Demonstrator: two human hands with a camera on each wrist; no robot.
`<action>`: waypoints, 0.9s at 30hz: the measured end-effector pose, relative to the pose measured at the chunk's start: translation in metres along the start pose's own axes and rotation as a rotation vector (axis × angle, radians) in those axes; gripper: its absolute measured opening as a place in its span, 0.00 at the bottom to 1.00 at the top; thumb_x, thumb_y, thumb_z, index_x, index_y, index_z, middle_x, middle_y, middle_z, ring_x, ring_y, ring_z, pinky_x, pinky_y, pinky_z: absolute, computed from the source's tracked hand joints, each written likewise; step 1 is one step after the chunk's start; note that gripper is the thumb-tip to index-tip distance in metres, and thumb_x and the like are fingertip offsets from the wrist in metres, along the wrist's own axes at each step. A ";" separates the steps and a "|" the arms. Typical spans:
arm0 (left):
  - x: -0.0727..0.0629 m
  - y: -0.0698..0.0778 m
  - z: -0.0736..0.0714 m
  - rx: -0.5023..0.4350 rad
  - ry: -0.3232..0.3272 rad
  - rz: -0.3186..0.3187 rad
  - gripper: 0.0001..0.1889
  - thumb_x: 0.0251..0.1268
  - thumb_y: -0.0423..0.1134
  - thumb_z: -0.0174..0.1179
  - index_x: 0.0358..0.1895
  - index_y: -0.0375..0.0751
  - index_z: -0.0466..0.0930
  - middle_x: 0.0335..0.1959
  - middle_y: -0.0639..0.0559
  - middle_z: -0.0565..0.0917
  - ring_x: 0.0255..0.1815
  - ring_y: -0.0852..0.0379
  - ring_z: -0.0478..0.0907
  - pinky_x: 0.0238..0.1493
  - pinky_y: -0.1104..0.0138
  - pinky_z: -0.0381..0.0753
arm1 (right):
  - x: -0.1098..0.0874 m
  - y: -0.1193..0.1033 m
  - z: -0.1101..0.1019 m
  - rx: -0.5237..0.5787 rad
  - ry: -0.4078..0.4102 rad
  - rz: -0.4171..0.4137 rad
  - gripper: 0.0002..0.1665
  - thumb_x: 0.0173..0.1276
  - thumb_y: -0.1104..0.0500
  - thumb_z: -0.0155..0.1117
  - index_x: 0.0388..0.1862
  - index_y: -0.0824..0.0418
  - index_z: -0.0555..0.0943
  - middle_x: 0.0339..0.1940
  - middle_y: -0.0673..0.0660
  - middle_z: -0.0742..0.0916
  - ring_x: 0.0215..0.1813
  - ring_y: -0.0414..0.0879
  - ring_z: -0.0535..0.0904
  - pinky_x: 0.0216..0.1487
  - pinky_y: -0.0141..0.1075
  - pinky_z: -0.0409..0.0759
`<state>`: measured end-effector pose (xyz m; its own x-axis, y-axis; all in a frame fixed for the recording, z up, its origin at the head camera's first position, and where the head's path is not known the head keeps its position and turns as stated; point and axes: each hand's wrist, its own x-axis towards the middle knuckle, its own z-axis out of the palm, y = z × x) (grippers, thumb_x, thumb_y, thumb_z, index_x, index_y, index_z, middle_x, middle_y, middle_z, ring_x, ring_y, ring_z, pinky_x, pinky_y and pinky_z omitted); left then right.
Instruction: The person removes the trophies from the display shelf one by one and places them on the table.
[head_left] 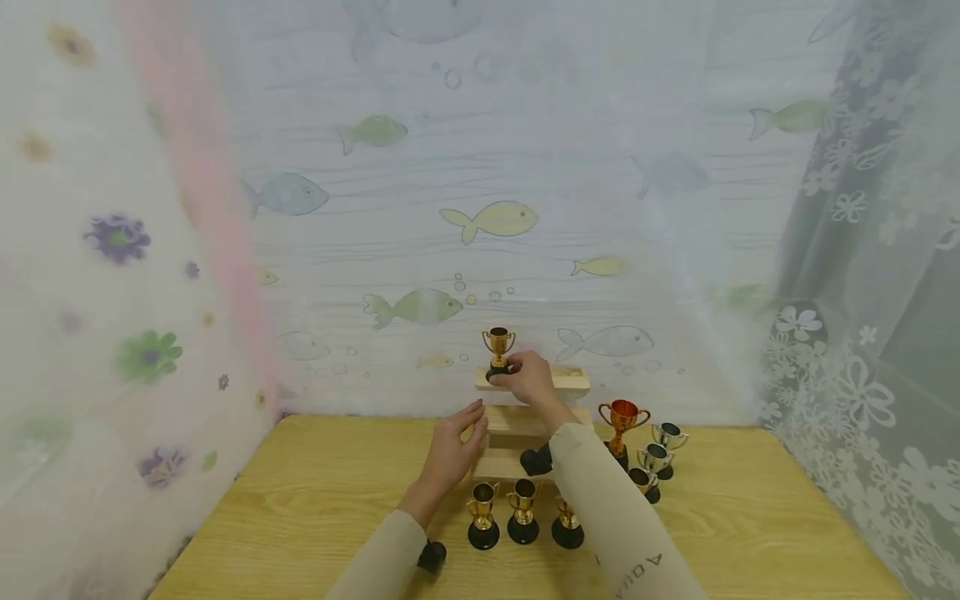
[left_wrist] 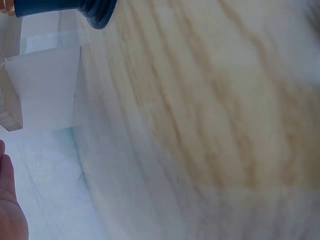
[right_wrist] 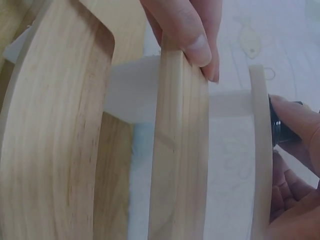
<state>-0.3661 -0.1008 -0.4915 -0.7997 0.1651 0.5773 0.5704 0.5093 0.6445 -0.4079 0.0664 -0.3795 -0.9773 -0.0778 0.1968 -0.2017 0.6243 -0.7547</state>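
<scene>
With thumb and fingers my right hand point(head_left: 528, 379) grips the black base of a small gold trophy cup point(head_left: 498, 340) at the left end of the top shelf of a tiered wooden stand point(head_left: 570, 379). The cup is upright; in the right wrist view its dark base point(right_wrist: 284, 127) is against the top board. My left hand point(head_left: 453, 446) touches the left end of the middle board point(right_wrist: 180, 150), fingers extended. Part of the left hand point(left_wrist: 11, 210) shows at the edge of the left wrist view, below a trophy's dark base point(left_wrist: 97, 11).
Three small gold trophies, among them a middle one point(head_left: 523, 510), stand on the wooden table point(head_left: 315, 500) before the stand. To the right are a larger orange-gold trophy point(head_left: 622, 417), silver trophies point(head_left: 670, 437) and another gold one point(head_left: 640, 479). Patterned curtains point(head_left: 420, 250) hang behind.
</scene>
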 end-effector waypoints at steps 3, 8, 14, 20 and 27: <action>-0.001 0.000 0.001 0.005 0.004 0.008 0.21 0.80 0.42 0.55 0.64 0.28 0.79 0.69 0.38 0.77 0.69 0.41 0.75 0.68 0.47 0.74 | -0.001 0.003 -0.002 -0.016 0.002 -0.004 0.29 0.65 0.56 0.76 0.61 0.71 0.82 0.54 0.67 0.86 0.57 0.61 0.82 0.56 0.51 0.83; -0.003 -0.001 0.002 -0.005 0.016 0.023 0.21 0.80 0.41 0.56 0.64 0.27 0.78 0.68 0.37 0.77 0.69 0.40 0.75 0.67 0.46 0.74 | -0.006 0.009 -0.010 -0.034 -0.015 -0.022 0.27 0.65 0.55 0.76 0.59 0.69 0.84 0.52 0.66 0.87 0.53 0.60 0.82 0.52 0.50 0.83; -0.001 0.001 0.001 0.004 -0.003 0.000 0.22 0.80 0.42 0.55 0.65 0.29 0.78 0.70 0.39 0.76 0.71 0.41 0.73 0.70 0.48 0.72 | -0.013 0.014 -0.022 -0.022 -0.041 -0.036 0.28 0.66 0.56 0.75 0.60 0.71 0.83 0.53 0.67 0.86 0.53 0.59 0.82 0.52 0.50 0.83; 0.000 -0.004 0.001 0.001 0.015 -0.002 0.21 0.80 0.43 0.55 0.64 0.30 0.79 0.69 0.39 0.77 0.71 0.41 0.73 0.70 0.47 0.72 | -0.017 0.016 -0.028 -0.033 -0.050 -0.044 0.29 0.67 0.56 0.75 0.61 0.71 0.82 0.54 0.68 0.85 0.55 0.61 0.81 0.52 0.51 0.83; 0.000 -0.002 0.003 -0.007 0.031 0.010 0.20 0.79 0.40 0.57 0.63 0.29 0.80 0.68 0.38 0.78 0.69 0.40 0.75 0.68 0.47 0.74 | -0.022 0.022 -0.035 -0.084 -0.046 -0.069 0.27 0.65 0.56 0.76 0.58 0.72 0.84 0.49 0.67 0.87 0.49 0.58 0.82 0.48 0.49 0.83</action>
<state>-0.3680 -0.0989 -0.4940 -0.7878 0.1442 0.5989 0.5799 0.5014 0.6421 -0.3891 0.1086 -0.3784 -0.9636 -0.1572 0.2160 -0.2644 0.6789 -0.6850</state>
